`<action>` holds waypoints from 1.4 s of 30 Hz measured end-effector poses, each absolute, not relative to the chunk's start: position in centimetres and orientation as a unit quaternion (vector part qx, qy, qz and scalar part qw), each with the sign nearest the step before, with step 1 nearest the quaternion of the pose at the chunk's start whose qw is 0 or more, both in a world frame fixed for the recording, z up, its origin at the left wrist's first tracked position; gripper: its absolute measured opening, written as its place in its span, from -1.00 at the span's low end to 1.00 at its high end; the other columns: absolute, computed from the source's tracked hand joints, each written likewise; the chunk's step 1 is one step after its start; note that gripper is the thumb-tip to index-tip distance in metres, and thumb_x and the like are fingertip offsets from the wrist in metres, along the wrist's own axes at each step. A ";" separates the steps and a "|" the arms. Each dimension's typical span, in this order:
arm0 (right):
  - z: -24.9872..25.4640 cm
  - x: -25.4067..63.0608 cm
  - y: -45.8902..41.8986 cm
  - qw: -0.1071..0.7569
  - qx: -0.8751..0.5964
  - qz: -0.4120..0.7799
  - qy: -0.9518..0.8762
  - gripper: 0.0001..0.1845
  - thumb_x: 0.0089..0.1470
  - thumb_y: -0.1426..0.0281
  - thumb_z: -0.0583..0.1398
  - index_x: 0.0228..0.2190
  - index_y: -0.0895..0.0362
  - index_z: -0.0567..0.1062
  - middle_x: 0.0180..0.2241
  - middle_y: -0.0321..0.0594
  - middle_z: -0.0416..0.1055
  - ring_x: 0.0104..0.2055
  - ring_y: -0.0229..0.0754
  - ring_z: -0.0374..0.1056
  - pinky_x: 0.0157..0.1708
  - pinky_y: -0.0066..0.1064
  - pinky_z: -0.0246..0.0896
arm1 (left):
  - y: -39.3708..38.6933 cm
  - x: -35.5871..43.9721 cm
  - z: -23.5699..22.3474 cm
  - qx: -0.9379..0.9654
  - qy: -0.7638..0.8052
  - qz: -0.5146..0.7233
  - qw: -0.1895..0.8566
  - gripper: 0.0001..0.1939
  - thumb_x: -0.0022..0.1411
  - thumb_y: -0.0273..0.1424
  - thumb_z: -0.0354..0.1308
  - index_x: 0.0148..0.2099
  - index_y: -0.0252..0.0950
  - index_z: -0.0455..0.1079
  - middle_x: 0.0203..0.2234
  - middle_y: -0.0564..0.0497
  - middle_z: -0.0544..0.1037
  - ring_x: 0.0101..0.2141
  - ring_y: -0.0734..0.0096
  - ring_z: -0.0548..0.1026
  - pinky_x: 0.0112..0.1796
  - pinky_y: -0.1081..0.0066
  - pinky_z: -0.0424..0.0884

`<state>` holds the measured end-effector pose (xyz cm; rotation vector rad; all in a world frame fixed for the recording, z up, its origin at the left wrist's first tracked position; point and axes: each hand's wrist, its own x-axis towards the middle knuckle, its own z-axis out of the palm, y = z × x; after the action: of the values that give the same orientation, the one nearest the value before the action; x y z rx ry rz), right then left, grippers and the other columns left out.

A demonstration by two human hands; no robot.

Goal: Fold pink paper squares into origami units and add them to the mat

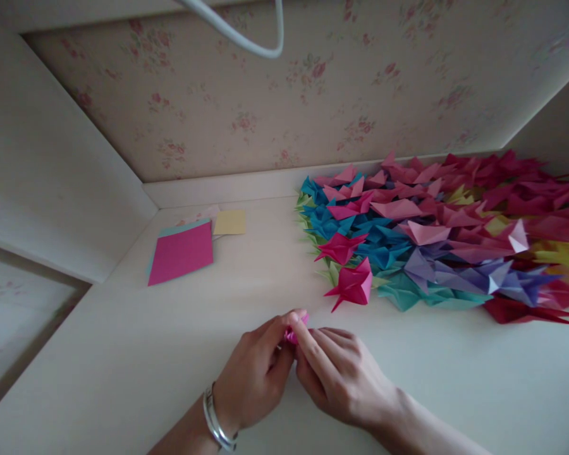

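Note:
Between my fingertips is a small piece of folded pink paper (291, 335), mostly covered by the fingers, so its exact shape is hidden. My left hand (258, 366), with a silver bracelet at the wrist, is closed on its left side. From the right, my right hand (339, 373) also grips it, with a finger pressed along the top. Just beyond the hands sits a magenta origami crane (354, 284), and a second magenta crane (340, 248) lies a little behind it.
A dense pile of colourful paper cranes (427, 234) covers the right back of the white table (123, 354). Square magenta paper sheets (184, 253) lie at the left, beside a yellow sticky-note pad (230, 222). A white cable (246, 41) hangs before the floral wall (265, 114).

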<state>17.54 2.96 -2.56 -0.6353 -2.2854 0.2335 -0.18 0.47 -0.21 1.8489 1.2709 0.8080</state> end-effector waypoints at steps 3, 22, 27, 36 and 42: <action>-2.6 17.5 2.8 0.369 -0.237 0.065 -0.896 -0.27 0.16 0.62 0.13 0.31 0.39 0.02 -0.41 -0.14 0.54 -0.45 -0.13 0.43 -0.42 -0.26 0.47 | 0.5 -0.3 -0.3 0.733 0.500 0.324 0.328 -0.61 0.35 -0.55 -0.01 0.17 -0.17 0.32 -0.04 -0.04 0.59 -0.09 0.34 0.57 -0.04 0.38 0.48; -1.9 17.5 2.9 0.373 -0.248 0.046 -0.893 -0.57 0.20 0.54 0.14 0.11 0.29 0.36 -0.46 -0.18 0.54 -0.47 -0.14 0.44 -0.40 -0.28 0.43 | 0.4 -0.2 0.1 0.713 0.504 0.344 0.346 -0.70 0.35 -0.51 0.08 0.11 -0.23 0.36 0.22 -0.16 0.35 0.21 0.16 0.32 0.15 0.20 0.35; -1.9 17.8 3.0 0.372 -0.273 0.048 -0.886 -0.57 0.21 0.57 0.14 0.12 0.28 0.33 -0.38 -0.13 0.57 -0.39 -0.14 0.48 -0.34 -0.28 0.42 | 0.8 0.1 0.5 0.678 0.510 0.362 0.385 -0.67 0.33 -0.52 0.10 0.12 -0.22 0.35 0.06 -0.12 0.46 0.05 0.24 0.47 0.03 0.30 0.46; -1.7 17.6 3.1 0.389 -0.298 0.096 -0.866 -0.84 0.25 0.55 0.08 -0.18 0.20 0.43 -0.40 -0.16 0.55 -0.46 -0.18 0.44 -0.43 -0.34 0.37 | 0.2 -0.4 0.0 0.649 0.474 0.382 0.457 -0.66 0.39 -0.38 0.08 0.18 -0.14 0.32 0.20 -0.14 0.22 0.20 0.17 0.29 0.11 0.28 0.39; -1.8 17.5 2.8 0.370 -0.311 0.105 -0.869 -0.86 0.23 0.53 0.09 -0.19 0.16 0.41 -0.44 -0.22 0.51 -0.51 -0.21 0.40 -0.51 -0.39 0.29 | 0.6 -0.4 0.0 0.673 0.462 0.359 0.452 -0.61 0.42 -0.38 0.04 0.25 -0.12 0.25 0.13 -0.14 0.31 0.14 0.22 0.34 0.12 0.26 0.39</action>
<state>17.52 2.82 -1.77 -0.7992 -2.2301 0.2689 -0.41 0.62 -0.02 1.6630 1.1406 0.8868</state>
